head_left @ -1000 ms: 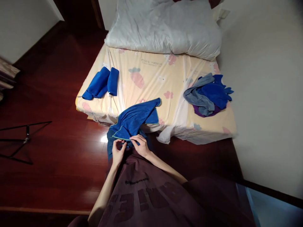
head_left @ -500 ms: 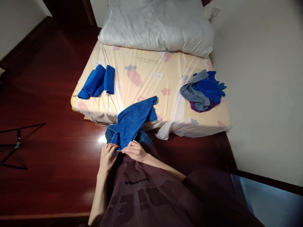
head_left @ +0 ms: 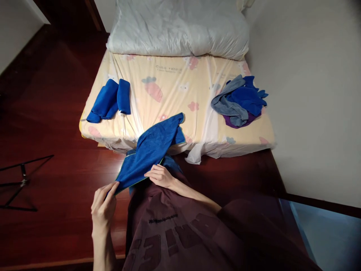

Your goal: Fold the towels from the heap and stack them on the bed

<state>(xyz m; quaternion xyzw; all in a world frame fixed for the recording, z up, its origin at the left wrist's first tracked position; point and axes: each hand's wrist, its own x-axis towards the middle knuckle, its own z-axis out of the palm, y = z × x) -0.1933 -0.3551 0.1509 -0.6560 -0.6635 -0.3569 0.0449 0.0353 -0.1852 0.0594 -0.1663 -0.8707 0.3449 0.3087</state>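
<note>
A blue towel (head_left: 152, 145) with a green-edged hem stretches from my hands up onto the bed, where its far end lies creased. My left hand (head_left: 105, 197) pinches the towel's near left corner, out over the floor. Farther right, my right hand (head_left: 160, 176) is closed on the same near edge, close to my shirt. Several folded or rolled blue towels (head_left: 105, 99) lie at the bed's left side. On the right side sits a crumpled heap of cloths, with a blue cloth (head_left: 245, 98), a grey cloth (head_left: 228, 107) and some purple (head_left: 239, 121) underneath.
The bed (head_left: 194, 84) has a cream sheet with carrot prints under thin clear plastic. A pale, plastic-looking bundle (head_left: 177, 32) covers its far end. Black stand legs (head_left: 24, 182) are on the red wood floor at left. A white wall (head_left: 304, 94) rises at right.
My left hand has moved left and toward me, drawing the towel's near edge out straight. My right hand has stayed nearly in place on the towel. The view has shifted slightly.
</note>
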